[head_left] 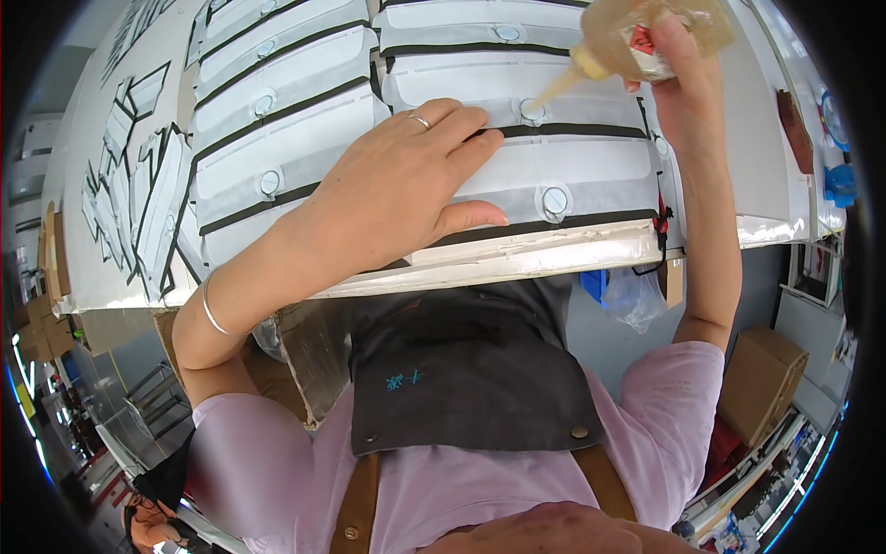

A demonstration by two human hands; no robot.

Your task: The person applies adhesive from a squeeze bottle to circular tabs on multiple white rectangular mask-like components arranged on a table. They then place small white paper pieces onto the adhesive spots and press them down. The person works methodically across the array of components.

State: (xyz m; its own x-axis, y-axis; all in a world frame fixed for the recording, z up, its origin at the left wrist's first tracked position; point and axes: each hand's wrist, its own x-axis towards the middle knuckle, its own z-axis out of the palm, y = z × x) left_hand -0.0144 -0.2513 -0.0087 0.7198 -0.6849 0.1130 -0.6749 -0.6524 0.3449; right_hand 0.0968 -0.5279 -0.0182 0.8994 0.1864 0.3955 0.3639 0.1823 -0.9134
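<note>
My right hand (681,74) grips a translucent squeeze bottle (706,28) of yellowish liquid, tilted so its long tapered nozzle points down and left. The nozzle tip is at a small round disc (532,111) on a white panel with dark edges; whether it touches I cannot tell. My left hand (406,180) lies flat with fingers apart on the panels, holding nothing. A nearer panel (461,175) carries another round disc (555,200). Similar white panels (286,115) with discs lie overlapped in rows to the left and beyond.
Loose dark-edged white pieces (152,198) lie piled on the table's left. The worn table edge (517,270) runs just in front of me. At the right are a brown strip (795,132) and blue items (840,185). A cardboard box (761,388) stands below, at the right.
</note>
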